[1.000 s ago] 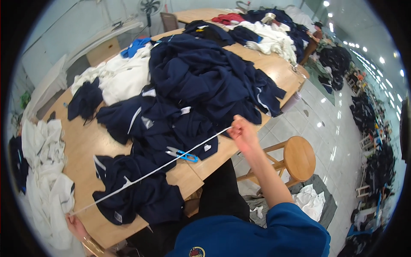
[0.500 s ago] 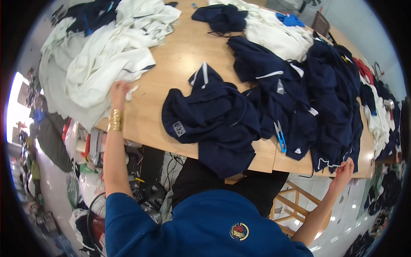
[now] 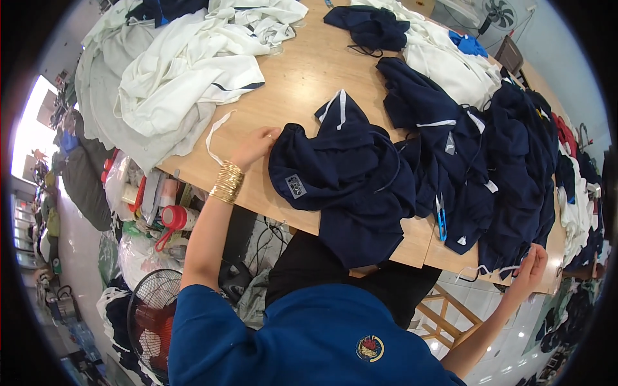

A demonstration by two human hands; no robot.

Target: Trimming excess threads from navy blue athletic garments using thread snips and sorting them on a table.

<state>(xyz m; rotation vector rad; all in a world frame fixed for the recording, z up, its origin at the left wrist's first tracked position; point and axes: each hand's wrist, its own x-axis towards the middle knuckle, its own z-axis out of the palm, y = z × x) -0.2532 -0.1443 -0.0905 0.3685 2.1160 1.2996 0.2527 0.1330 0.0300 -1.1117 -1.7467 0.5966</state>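
Observation:
A crumpled navy garment [image 3: 347, 174] with a small pale patch and white tape lies on the table in front of me. My left hand [image 3: 254, 148], wearing gold bangles, reaches to its left edge, fingertips pinched there. By that wrist a loose white cord [image 3: 214, 132] curves over the table. At the front right edge my right hand [image 3: 531, 270] is closed, fingers pinched at a white drawstring [image 3: 475, 269] beside a navy pile [image 3: 518, 180]. Blue-handled snips [image 3: 441, 219] rest between the navy garments.
White garments [image 3: 174, 83] are heaped at the far left, more white cloth [image 3: 444, 58] at the far right. Below the table's left side stand a caged fan [image 3: 151, 315] and a red-lidded bottle [image 3: 179, 217]. A wooden stool [image 3: 444, 315] is at lower right.
My left hand has left the white cord by the white garments and moved right to the navy garment's edge. My right hand stays at the front right corner. The whole view has shifted.

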